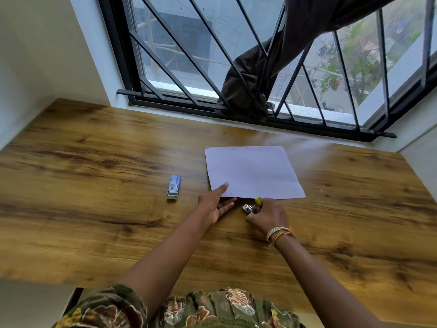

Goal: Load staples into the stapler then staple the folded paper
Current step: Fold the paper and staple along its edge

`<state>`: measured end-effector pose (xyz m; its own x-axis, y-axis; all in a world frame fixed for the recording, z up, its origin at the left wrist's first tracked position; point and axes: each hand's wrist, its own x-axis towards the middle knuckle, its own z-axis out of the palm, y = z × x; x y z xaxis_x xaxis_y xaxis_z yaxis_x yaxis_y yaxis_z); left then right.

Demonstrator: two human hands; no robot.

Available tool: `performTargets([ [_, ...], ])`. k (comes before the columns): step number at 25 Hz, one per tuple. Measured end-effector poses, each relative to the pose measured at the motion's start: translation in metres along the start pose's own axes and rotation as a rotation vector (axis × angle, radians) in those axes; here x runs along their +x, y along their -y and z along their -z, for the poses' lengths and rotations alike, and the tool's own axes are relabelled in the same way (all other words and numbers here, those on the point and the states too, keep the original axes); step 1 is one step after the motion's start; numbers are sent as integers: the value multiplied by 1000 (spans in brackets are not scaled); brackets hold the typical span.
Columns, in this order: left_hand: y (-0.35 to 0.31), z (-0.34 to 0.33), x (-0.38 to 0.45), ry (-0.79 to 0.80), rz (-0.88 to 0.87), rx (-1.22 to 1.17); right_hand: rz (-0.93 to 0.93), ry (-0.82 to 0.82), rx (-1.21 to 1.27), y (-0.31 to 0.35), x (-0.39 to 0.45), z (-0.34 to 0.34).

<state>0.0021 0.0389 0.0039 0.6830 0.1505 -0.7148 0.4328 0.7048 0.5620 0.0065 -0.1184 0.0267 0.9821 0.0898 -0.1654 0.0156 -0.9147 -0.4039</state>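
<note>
Wooden desk (94,150) under a barred window (236,55), dark curtain (272,67) bunched through the bars. Folded paper (251,172) lies flat, centre-right. Staple box (173,187) sits left of it, apart, looks open at the near end. You hold the stapler (250,207), yellow and metal, just at the paper's near edge, mostly hidden by your fingers.

Step looks like lining up for the staple. Keep the near-left corner pinned, slide the stapler's mouth fully over the edge before you squeeze, press straight down. Can't tell whether it's loaded.

Right hand (268,215) is clenched around the stapler, fingers curled tight. Left hand (216,204) is spread loose: index finger on top of the paper, the others seemingly tucked under its near edge, gripping nothing firmly.
</note>
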Motion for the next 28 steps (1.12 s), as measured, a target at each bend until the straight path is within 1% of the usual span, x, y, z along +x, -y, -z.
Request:
performTargets([
  [4,5,-4,0,35,28,54,11,-101,41,4,2,-7],
  [7,7,-1,-1,62,47,112,40,-141,60,8,3,-9],
  [12,14,-2,2,-10,-46,138,64,-241,169,6,1,-21],
  [15,15,-3,2,-41,-62,168,63,-283,260,4,-1,-22],
  [17,14,-3,1,-39,-54,167,36,-270,336,5,1,-21],
  [21,12,-2,0,-34,-51,143,-65,-153,531,6,6,-24],
  [26,16,-5,1,-65,-87,133,-113,-71,644,6,5,-25],
  [28,16,-5,0,-81,-94,127,-159,-44,629,7,5,-23],
])
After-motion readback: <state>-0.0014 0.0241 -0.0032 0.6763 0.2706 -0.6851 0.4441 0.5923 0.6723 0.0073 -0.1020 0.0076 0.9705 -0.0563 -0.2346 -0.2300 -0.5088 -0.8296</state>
